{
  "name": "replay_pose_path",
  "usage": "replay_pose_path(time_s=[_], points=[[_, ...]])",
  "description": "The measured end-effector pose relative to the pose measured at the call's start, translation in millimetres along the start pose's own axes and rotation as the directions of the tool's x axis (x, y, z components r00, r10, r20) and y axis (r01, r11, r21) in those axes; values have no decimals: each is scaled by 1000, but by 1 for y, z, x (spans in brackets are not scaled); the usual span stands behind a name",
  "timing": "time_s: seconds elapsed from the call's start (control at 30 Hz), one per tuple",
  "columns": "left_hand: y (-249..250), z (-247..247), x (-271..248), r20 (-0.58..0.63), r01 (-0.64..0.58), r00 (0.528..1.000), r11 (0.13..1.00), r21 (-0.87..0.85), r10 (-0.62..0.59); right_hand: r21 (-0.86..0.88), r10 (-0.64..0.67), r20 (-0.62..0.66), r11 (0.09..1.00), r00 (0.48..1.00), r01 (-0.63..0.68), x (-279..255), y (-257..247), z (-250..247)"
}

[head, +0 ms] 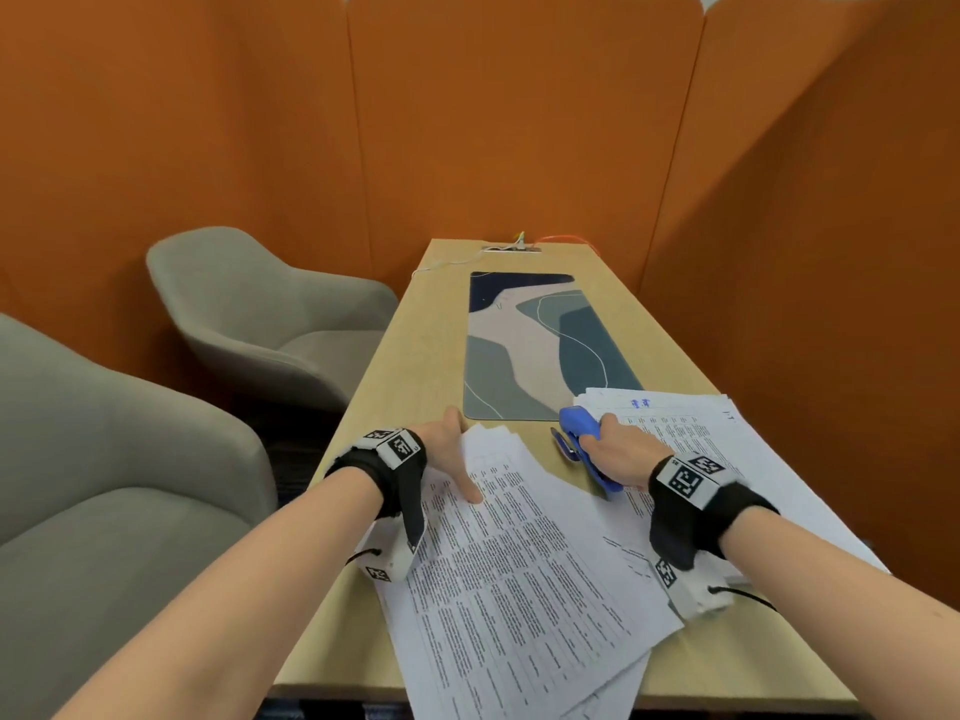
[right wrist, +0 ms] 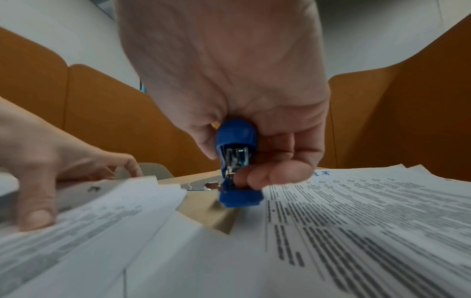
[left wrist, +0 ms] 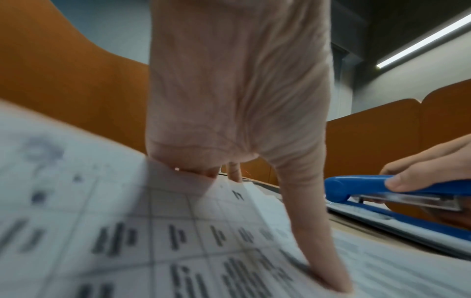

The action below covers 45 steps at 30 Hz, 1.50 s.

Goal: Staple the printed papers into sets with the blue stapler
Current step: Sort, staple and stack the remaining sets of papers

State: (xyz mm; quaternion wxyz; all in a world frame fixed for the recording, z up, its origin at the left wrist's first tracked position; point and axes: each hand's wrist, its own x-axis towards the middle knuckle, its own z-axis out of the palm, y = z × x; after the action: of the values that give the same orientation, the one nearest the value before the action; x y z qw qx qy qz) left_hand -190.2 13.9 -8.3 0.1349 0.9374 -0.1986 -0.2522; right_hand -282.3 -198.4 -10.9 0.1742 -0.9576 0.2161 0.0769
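Two spreads of printed papers lie on the wooden table [head: 410, 356]. My left hand [head: 452, 449] grips the far left corner of the near stack [head: 519, 563], with the thumb [left wrist: 328, 280] pressed on the top sheet [left wrist: 127, 231] and the fingers curled past the edge. The corner is lifted a little. My right hand [head: 618, 449] grips the blue stapler [head: 579, 426], fingers over its top arm [left wrist: 356, 185]. The stapler [right wrist: 235, 137] sits in the gap between the near stack and the right stack [head: 701, 433], its base on the table. No paper shows in its mouth.
A small dark blue and metal object [head: 563, 444] lies just left of the stapler. A patterned desk mat [head: 519, 345] covers the table's middle, with cables [head: 511, 246] at the far end. Two grey armchairs [head: 270, 314] stand to the left. Orange partitions enclose the booth.
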Motion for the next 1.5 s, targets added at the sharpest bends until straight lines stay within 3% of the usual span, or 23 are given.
replay_pose_path(time_s=[0.17, 0.33, 0.4, 0.43, 0.47, 0.53, 0.57, 0.63, 0.7, 0.73, 0.83, 0.87, 0.9, 0.93, 0.97, 1.0, 1.03, 1.07, 1.2, 1.3, 1.4, 1.5], points=[[-20, -11, -11, -133, -70, 989, 995, -68, 60, -64, -12, -5, 998, 1000, 12, 17, -8, 5], [-30, -48, -41, -290, -315, 914, 946, -70, 283, -123, -43, -38, 992, 998, 38, 14, -18, 12], [-28, -66, -51, -339, -365, 879, 931, -23, 337, -99, -66, -178, 994, 982, 48, 11, -25, 4], [-27, -75, -53, -361, -380, 863, 925, 0, 354, 23, -100, -271, 994, 957, 111, 6, -29, -3], [-25, -84, -55, -381, -391, 847, 920, 21, 369, 210, -144, -330, 952, 933, 222, 0, -33, -13], [-17, -102, -61, -407, -399, 827, 915, 62, 388, 586, -268, -313, 701, 911, 407, -24, -47, -33], [-11, -109, -67, -417, -417, 811, 905, 81, 411, 689, -321, -254, 602, 912, 403, -35, -54, -39], [6, -122, -78, -463, -472, 756, 875, 104, 463, 726, -366, -210, 562, 906, 396, -45, -64, -42], [20, -129, -89, -577, -515, 658, 848, 126, 485, 720, -327, -287, 546, 900, 428, -43, -70, -42], [23, -130, -92, -676, -509, 570, 846, 155, 467, 750, -294, -320, 501, 900, 431, -42, -71, -45], [13, -123, -92, -955, -346, 166, 921, 178, 247, 895, -236, -291, 274, 927, 351, -40, -64, -57], [6, -119, -90, -986, -345, 112, 935, 77, 123, 925, -243, -274, 200, 931, 324, -39, -61, -61], [-1, -114, -89, -986, -390, 166, 919, -66, 0, 945, -259, -257, 134, 931, 298, -38, -59, -64], [-8, -109, -85, -948, -448, 300, 862, -239, -107, 957, -268, -243, 89, 932, 275, -36, -59, -66], [-13, -103, -81, -873, -481, 457, 779, -403, -170, 965, -277, -234, 50, 932, 257, -35, -60, -67], [-16, -97, -76, -790, -487, 582, 694, -530, -194, 970, -278, -229, 16, 933, 243, -34, -62, -68], [-18, -92, -72, -729, -488, 657, 629, -605, -192, 973, -283, -228, -18, 932, 232, -34, -65, -68], [-20, -88, -68, -715, -499, 675, 602, -624, -182, 973, -285, -229, -41, 931, 227, -35, -68, -69], [-16, -77, -65, -811, -600, 562, 595, -534, -162, 970, -310, -244, -69, 919, 234, -38, -81, -69], [-12, -68, -66, -850, -649, 510, 589, -482, -133, 943, -279, -297, 67, 913, 327, -42, -92, -62], [-18, -57, -65, -881, -628, 460, 660, -412, -111, 901, -216, -329, 221, 919, 374, -41, -91, -56], [-23, -51, -60, -897, -614, 434, 700, -365, -87, 916, -193, -312, 200, 930, 349, -39, -91, -54]])
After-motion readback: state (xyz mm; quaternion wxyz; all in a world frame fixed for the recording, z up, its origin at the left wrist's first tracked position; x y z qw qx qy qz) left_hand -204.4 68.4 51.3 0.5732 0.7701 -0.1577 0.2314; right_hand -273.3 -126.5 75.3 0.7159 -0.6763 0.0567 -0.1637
